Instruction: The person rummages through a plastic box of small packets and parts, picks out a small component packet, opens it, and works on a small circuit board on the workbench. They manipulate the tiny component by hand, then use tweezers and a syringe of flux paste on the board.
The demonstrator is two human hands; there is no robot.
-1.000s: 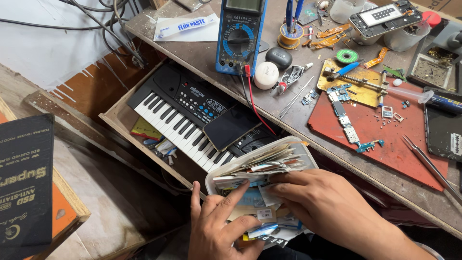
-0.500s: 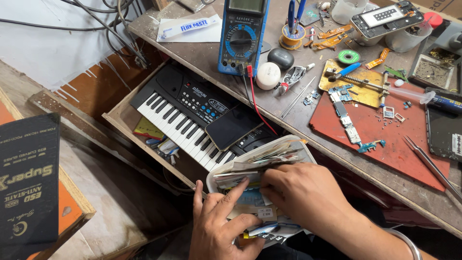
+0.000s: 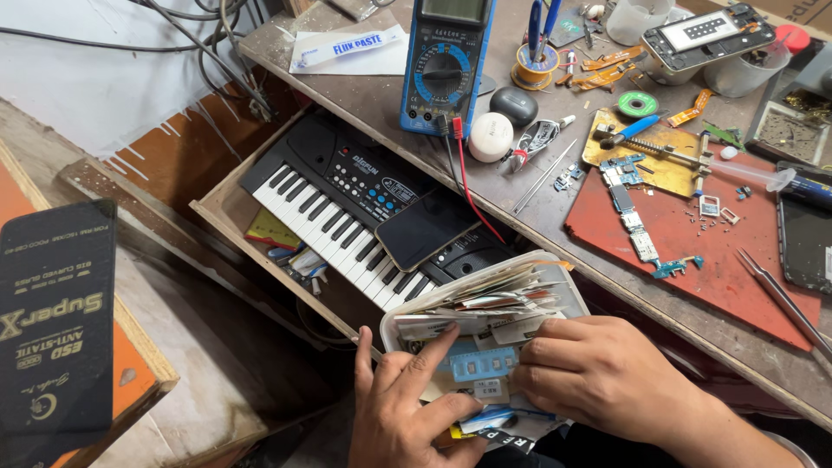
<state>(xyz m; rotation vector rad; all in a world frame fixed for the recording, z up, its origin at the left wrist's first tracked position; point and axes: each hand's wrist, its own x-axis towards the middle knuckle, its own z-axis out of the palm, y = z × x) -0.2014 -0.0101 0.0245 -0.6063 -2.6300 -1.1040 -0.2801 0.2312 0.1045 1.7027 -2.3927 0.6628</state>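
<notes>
- My left hand (image 3: 407, 407) cups the tub (image 3: 485, 334) from below, fingers spread, forefinger lying across the packets (image 3: 481, 364) stuffed inside.
- My right hand (image 3: 598, 377) is curled over the tub's right side, fingertips pressed into the packets; what it grips I cannot tell.
- The tub sits just below the keyboard (image 3: 347, 208), in front of the bench (image 3: 520, 217) edge.
- A phone (image 3: 426, 230) lies on the keyboard, a multimeter (image 3: 446, 65) beyond it.

So the container (image 3: 485, 303) stuffed with small packets sits bottom centre of the frame, left hand (image 3: 407, 407) and right hand (image 3: 598, 373) on it. Keyboard (image 3: 364, 208) lies in a drawer (image 3: 230, 204) just above-left, phone (image 3: 426, 230) on top. Multimeter (image 3: 446, 65) sits on the surface (image 3: 364, 95) at upper centre, mat (image 3: 693, 251) right.
</notes>
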